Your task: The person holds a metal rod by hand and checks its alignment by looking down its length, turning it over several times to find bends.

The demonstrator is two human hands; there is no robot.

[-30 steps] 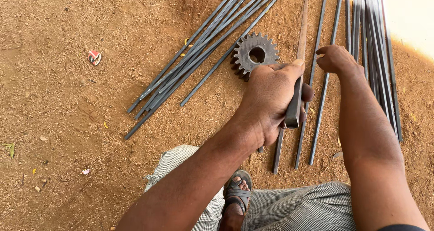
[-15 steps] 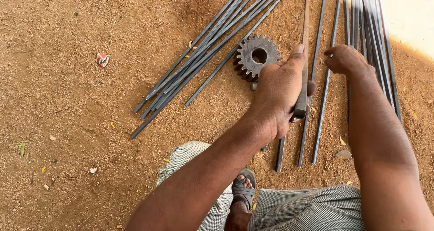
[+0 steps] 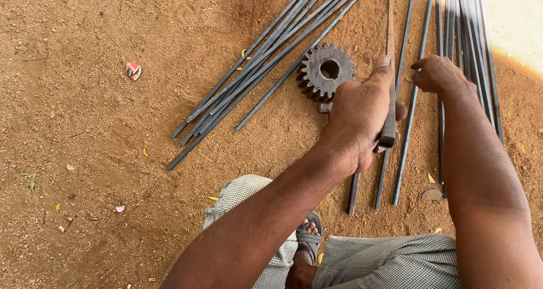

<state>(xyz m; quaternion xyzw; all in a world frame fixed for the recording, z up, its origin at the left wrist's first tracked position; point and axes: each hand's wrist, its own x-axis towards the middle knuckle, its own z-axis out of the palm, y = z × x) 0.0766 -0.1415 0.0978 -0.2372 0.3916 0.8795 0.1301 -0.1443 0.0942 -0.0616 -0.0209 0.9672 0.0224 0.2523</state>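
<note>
left hand [image 3: 365, 116] gripped flat steel bar [image 3: 389, 51] | right hand [image 3: 438, 74] grasped thin rod [image 3: 408, 125] | gear [image 3: 327, 71] lay on dirt

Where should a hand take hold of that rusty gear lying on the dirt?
Probably by the toothed rim of the gear, from above. It lies flat on the ground, so fingers can span opposite teeth, or one can hook the centre hole. Come from its upper right side: rods crowd its left edge and the left hand covers the near side.
</note>
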